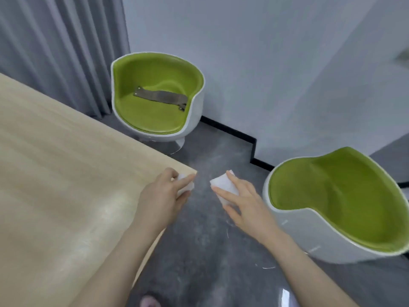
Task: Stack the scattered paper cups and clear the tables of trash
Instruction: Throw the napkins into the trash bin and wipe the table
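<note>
My left hand [164,193] is closed around a white paper cup [187,185] right at the corner of the light wooden table [55,162]; my fingers cover most of the cup. My right hand [243,202] holds a second white paper cup [222,185] over the grey floor, its open end turned towards the left. A narrow gap separates the two cups. No other cup or trash shows on the visible stretch of table.
Two white tub chairs with green seats stand close by: one [157,96] beyond the table corner with a grey strap lying on its seat, the other [336,207] right beside my right arm. Grey curtains hang at the left, a white wall behind.
</note>
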